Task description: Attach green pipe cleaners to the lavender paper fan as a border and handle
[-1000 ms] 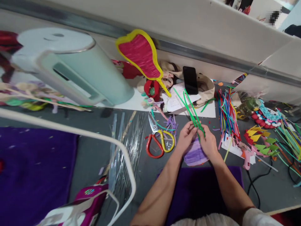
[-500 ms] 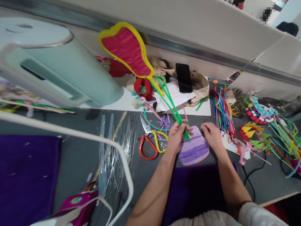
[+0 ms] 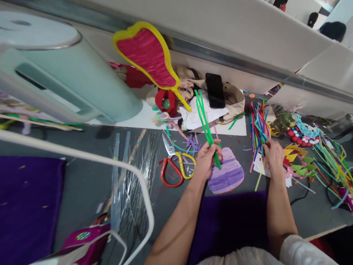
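Left hand (image 3: 206,160): clamped on green stems (image 3: 204,123), beside striped purple piece (image 3: 226,175) on bench (image 3: 310,213). Right hand (image 3: 275,156): fingertips together at multicoloured stems (image 3: 255,129); cannot tell if gripping any. Best handling: light pinch, lengthwise draw, no kinks.

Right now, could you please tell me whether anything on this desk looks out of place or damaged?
Nothing looks clearly damaged, but purple scraps lie scattered beside the scissors, whose handles are spread open. A loose green piece also looks stray, apart from the green pipe cleaners in the left hand.
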`<state>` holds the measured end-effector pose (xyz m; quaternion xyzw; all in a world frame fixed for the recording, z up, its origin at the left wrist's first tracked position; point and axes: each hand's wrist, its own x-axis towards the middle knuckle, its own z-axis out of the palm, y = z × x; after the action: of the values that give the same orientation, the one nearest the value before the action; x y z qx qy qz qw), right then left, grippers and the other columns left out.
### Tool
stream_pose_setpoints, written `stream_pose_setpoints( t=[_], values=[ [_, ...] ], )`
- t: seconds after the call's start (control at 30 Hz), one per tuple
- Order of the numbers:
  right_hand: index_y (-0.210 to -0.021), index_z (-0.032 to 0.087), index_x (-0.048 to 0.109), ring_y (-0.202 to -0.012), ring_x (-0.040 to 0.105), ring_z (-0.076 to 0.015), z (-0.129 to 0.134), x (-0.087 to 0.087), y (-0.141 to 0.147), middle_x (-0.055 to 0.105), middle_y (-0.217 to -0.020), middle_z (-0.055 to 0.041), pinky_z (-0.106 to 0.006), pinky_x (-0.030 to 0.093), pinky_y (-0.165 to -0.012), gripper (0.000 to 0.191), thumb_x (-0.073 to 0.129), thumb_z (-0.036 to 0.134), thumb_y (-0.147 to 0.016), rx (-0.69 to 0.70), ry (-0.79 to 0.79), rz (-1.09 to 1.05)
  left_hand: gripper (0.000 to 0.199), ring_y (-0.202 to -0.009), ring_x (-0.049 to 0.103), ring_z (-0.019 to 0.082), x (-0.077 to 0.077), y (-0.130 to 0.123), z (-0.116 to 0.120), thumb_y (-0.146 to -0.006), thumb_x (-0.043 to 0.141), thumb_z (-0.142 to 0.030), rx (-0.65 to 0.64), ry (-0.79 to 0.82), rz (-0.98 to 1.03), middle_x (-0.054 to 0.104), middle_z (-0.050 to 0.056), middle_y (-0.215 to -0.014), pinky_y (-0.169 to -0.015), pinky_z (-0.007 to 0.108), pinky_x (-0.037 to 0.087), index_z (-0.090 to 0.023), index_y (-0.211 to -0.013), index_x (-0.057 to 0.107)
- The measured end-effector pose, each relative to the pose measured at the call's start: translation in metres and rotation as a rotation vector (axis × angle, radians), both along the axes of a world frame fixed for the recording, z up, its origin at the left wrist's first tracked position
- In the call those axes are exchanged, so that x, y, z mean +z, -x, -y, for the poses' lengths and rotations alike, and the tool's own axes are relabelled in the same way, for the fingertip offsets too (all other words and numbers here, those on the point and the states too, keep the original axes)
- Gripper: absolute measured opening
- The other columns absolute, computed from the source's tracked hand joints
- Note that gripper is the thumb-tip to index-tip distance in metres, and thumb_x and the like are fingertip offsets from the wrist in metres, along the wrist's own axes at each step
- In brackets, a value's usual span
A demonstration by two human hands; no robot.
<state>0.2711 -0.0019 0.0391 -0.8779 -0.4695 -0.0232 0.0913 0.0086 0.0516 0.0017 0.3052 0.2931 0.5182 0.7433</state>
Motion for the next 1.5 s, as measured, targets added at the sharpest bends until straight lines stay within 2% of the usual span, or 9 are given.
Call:
stream_pose_setpoints(
  t=[0.3, 0.47, 0.73, 0.9, 1.03, 1.13, 1.23, 1.3, 1.5],
  values=[
    [-0.078, 0.018, 0.066, -0.070, 0.058, -0.0191, -0.006, -0.001, -0.004, 0.066, -0.075, -0.0060, -0.028, 0.034, -0.063, 0.019, 0.054, 0.031, -0.085, -0.001, 0.040, -0.097, 0.037, -0.050, 0.058, 0.011, 0.000, 0.001, -0.001, -0.079, 0.072, -0.038, -0.024, 0.003, 0.000, 0.067, 0.002, -0.071, -0.047, 0.021, 0.045, -0.013, -0.105, 0.061],
    [-0.082, 0.018, 0.062, -0.065, 0.055, -0.0182, 0.008, 0.018, -0.024, 0.066, -0.072, -0.0042, -0.028, 0.037, -0.062, 0.029, 0.046, 0.041, -0.088, 0.033, -0.251, -0.328, 0.040, -0.050, 0.059, 0.011, 0.002, 0.002, -0.002, -0.077, 0.073, -0.041, -0.012, 0.010, 0.010, 0.067, 0.003, -0.070, -0.046, 0.021, 0.045, -0.013, -0.104, 0.061],
    [-0.102, 0.015, 0.060, -0.050, 0.047, -0.0128, 0.034, 0.069, -0.026, 0.053, -0.061, 0.0027, -0.026, 0.038, -0.054, 0.040, 0.042, 0.050, -0.092, -0.002, -0.758, -0.250, 0.041, -0.051, 0.061, 0.012, 0.001, 0.001, -0.002, -0.077, 0.073, -0.041, -0.014, 0.011, -0.008, 0.069, 0.004, -0.072, -0.046, 0.020, 0.044, -0.013, -0.104, 0.061],
    [-0.096, 0.013, 0.065, -0.049, 0.046, -0.0119, 0.037, 0.076, -0.016, 0.054, -0.060, 0.0009, -0.026, 0.039, -0.053, 0.044, 0.045, 0.051, -0.091, 0.013, -0.718, -0.282, 0.041, -0.052, 0.063, 0.012, 0.001, 0.001, -0.002, -0.077, 0.073, -0.041, -0.017, 0.005, -0.012, 0.069, 0.004, -0.072, -0.048, 0.021, 0.047, -0.013, -0.104, 0.061],
    [-0.104, 0.013, 0.065, -0.050, 0.048, -0.0104, 0.040, 0.081, -0.002, 0.056, -0.066, 0.0006, -0.024, 0.041, -0.049, 0.045, 0.044, 0.051, -0.093, -0.077, -0.957, -0.278, 0.041, -0.055, 0.065, 0.014, 0.004, 0.001, 0.000, -0.078, 0.073, -0.042, -0.035, 0.010, -0.029, 0.071, 0.005, -0.075, -0.047, 0.020, 0.047, -0.013, -0.104, 0.061],
    [-0.111, 0.016, 0.063, -0.050, 0.047, -0.0083, 0.038, 0.081, 0.023, 0.057, -0.070, 0.0015, -0.021, 0.042, -0.048, 0.041, 0.045, 0.048, -0.093, -0.042, -1.071, -0.388, 0.041, -0.061, 0.068, 0.016, 0.006, -0.002, 0.003, -0.078, 0.073, -0.040, -0.059, 0.022, -0.013, 0.073, 0.007, -0.080, -0.054, 0.023, 0.053, -0.013, -0.105, 0.060],
    [-0.120, 0.019, 0.060, -0.049, 0.047, -0.0084, 0.031, 0.063, 0.058, 0.057, -0.070, 0.0018, -0.020, 0.041, -0.045, 0.040, 0.044, 0.045, -0.094, 0.051, -0.981, -0.634, 0.041, -0.072, 0.071, 0.020, 0.006, -0.006, 0.006, -0.077, 0.074, -0.040, -0.098, 0.041, 0.010, 0.074, 0.012, -0.089, -0.062, 0.029, 0.057, -0.013, -0.105, 0.060],
    [-0.121, 0.019, 0.060, -0.047, 0.046, -0.0093, 0.026, 0.042, 0.083, 0.057, -0.068, 0.0017, -0.021, 0.039, -0.043, 0.040, 0.042, 0.043, -0.094, 0.144, -0.790, -0.793, 0.040, -0.081, 0.072, 0.023, 0.005, -0.009, 0.006, -0.077, 0.075, -0.040, -0.112, 0.037, 0.026, 0.074, 0.014, -0.096, -0.065, 0.031, 0.058, -0.012, -0.103, 0.061],
    [-0.130, 0.020, 0.057, -0.060, 0.060, -0.0172, 0.021, -0.008, 0.136, 0.064, -0.070, -0.0019, -0.028, 0.050, -0.061, 0.042, 0.037, 0.031, -0.095, 0.503, -0.229, -0.764, 0.042, -0.096, 0.070, 0.025, 0.000, -0.011, 0.005, -0.075, 0.077, -0.039, -0.100, -0.002, 0.083, 0.073, 0.016, -0.104, -0.079, 0.034, 0.055, -0.012, -0.106, 0.064]
  ],
)
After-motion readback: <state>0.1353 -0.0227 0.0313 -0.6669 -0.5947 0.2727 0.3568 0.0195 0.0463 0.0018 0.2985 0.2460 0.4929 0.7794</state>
